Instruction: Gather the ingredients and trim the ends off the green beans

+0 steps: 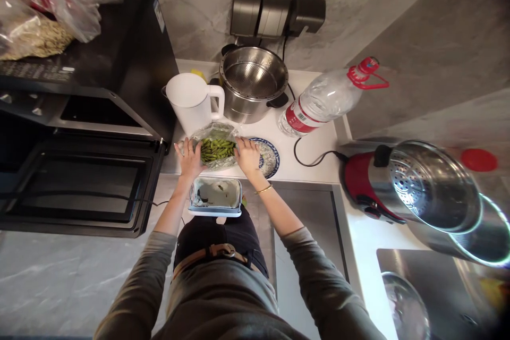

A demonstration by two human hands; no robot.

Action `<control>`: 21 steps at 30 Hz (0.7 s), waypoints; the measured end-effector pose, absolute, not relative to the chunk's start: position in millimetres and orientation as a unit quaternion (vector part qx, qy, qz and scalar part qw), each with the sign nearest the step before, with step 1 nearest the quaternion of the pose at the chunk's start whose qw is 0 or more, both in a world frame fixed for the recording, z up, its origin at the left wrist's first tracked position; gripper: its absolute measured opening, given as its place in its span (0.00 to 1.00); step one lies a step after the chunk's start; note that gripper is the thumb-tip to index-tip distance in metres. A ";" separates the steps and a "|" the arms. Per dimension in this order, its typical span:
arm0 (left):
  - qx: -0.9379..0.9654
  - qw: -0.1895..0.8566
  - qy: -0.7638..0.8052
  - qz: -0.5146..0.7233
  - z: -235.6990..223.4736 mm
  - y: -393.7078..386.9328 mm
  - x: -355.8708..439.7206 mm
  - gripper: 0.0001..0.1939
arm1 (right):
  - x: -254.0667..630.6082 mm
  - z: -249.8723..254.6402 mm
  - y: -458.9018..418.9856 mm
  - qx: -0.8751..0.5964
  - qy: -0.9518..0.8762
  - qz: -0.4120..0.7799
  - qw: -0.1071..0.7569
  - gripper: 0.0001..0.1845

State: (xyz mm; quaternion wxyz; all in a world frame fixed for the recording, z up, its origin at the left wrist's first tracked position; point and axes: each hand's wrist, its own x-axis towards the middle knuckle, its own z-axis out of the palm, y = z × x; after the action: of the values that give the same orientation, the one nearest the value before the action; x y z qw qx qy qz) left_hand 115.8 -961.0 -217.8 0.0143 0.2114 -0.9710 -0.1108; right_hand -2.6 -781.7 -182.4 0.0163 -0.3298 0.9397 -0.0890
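A clear plastic bag (217, 163) full of green pods (217, 150) that look like edamame lies on the counter. My left hand (190, 160) grips the bag's left side, thumb toward the pods. On the opposite side, my right hand (247, 156) has its fingers bent over the bag's edge. The fingertips are partly lost in the crumpled plastic. A blue-rimmed patterned plate (271, 158) sits just right of my right hand, partly covered by it. Below the bag, in front of my body, is a small bin (217, 211) with a pale liner and dark scraps.
Behind the bag stand a white pitcher (189, 101) and a steel pot (247, 109) with a strainer insert. A large water bottle (319, 103) leans right. An oven door (79, 186) hangs open at left. Right are a red-based steamer (364, 178) and sink (442, 281).
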 end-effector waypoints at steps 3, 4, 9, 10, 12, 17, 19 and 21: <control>0.187 -0.015 -0.977 -0.103 -215.6 -962.8 109.1 0.53 | 0.2 -190.6 -800.2 -0.441 0.893 -0.088 0.027 0.22; 0.180 -0.020 -0.978 -0.099 -214.6 -963.4 107.1 0.56 | -0.9 -194.6 -806.4 -0.461 0.883 -0.076 0.042 0.21; 0.137 0.007 -0.985 -0.100 -206.3 -962.6 105.4 0.54 | -14.1 -216.0 -824.0 -0.399 0.915 -0.023 0.063 0.19; 0.126 0.021 -0.986 -0.106 -204.2 -960.8 107.3 0.51 | -16.5 -218.9 -824.4 -0.396 0.916 -0.021 0.062 0.19; 0.105 0.051 -0.986 -0.122 -199.9 -955.0 112.7 0.41 | -20.3 -222.7 -823.3 -0.398 0.915 -0.019 0.058 0.18; 0.093 0.126 -0.973 -0.168 -190.0 -929.6 126.6 0.22 | -20.2 -217.6 -815.4 -0.407 0.911 -0.016 0.063 0.16; 0.087 0.142 -0.966 -0.196 -188.5 -917.1 129.6 0.22 | -13.6 -210.2 -807.8 -0.429 0.900 -0.059 0.060 0.15; 0.096 0.157 -0.957 -0.224 -190.0 -905.7 131.3 0.23 | -1.9 -202.7 -796.1 -0.440 0.882 -0.160 0.059 0.13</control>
State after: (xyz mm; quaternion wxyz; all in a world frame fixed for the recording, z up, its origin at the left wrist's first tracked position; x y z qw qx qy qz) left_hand 131.3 -905.7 -190.0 0.1567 0.0959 -0.9572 -0.2238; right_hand -1.9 -796.1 -202.7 0.0589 -0.4395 0.8818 -0.1605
